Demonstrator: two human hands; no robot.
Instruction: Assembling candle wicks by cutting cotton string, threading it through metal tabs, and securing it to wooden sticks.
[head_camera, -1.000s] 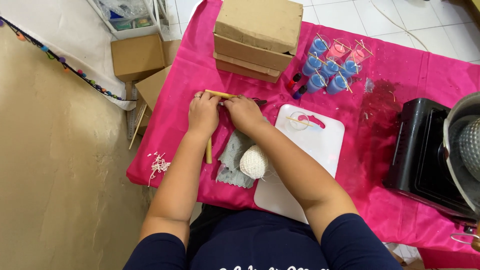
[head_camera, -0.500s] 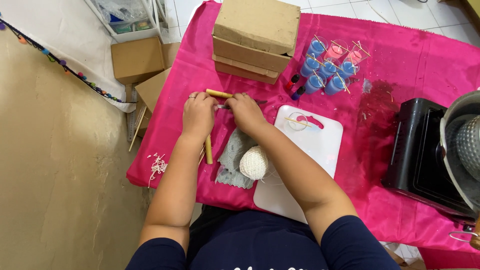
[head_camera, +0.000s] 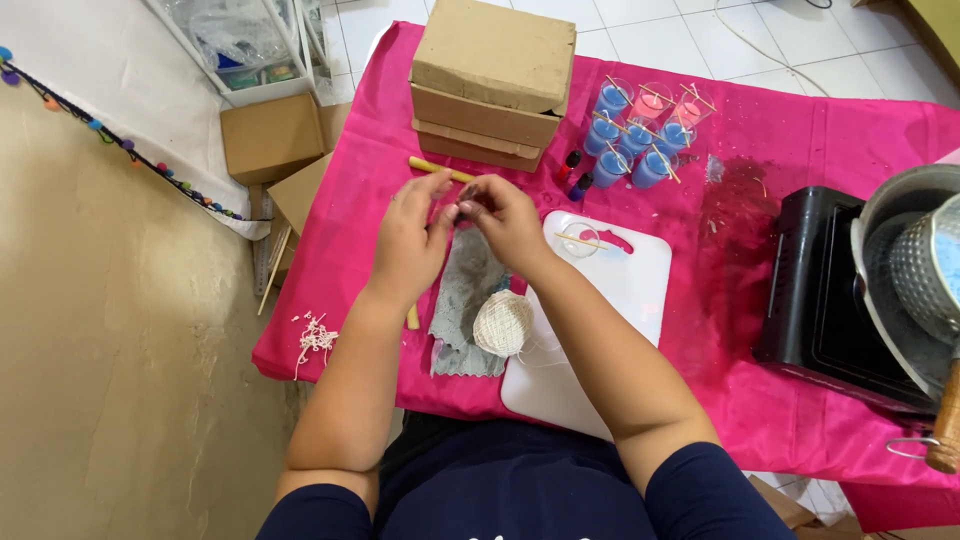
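A bench (head_camera: 800, 130) draped in pink cloth stands on white floor tiles beside a tan wall. A black stove (head_camera: 815, 300) with a metal pot (head_camera: 900, 250) sits at its right edge; stacked cardboard boxes (head_camera: 490, 80) stand at the far side, blue and pink candle glasses (head_camera: 640, 135) beside them. A white cutting board (head_camera: 620, 300), grey cloth (head_camera: 465, 300) and ball of twine (head_camera: 502, 323) lie near. Above the cloth, left hand (head_camera: 410, 245) and right hand (head_camera: 500, 215) meet fingertip to fingertip, pinching something too small to tell.
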